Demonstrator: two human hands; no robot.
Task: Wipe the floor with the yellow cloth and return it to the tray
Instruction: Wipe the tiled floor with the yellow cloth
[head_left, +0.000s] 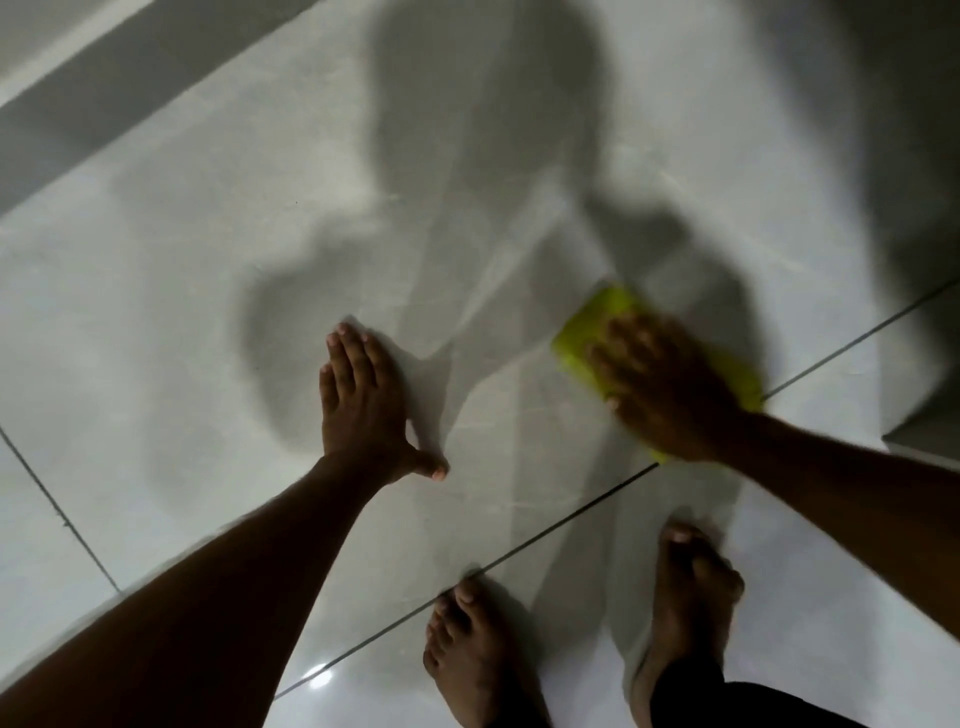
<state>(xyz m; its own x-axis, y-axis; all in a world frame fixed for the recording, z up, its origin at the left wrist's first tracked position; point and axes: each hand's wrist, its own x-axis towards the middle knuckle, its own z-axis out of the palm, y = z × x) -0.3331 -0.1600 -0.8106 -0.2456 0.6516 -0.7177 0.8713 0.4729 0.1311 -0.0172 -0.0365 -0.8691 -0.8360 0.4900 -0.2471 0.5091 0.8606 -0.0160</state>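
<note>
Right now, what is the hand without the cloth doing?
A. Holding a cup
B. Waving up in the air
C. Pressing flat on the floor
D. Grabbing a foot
C: the left hand lies palm down with fingers spread on the floor, while the right hand presses the yellow cloth.

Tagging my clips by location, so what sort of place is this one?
Probably an indoor room in a home. Large glossy pale floor tiles with thin dark grout lines, bare feet, and a yellow cloth pressed down by the right hand.
</note>
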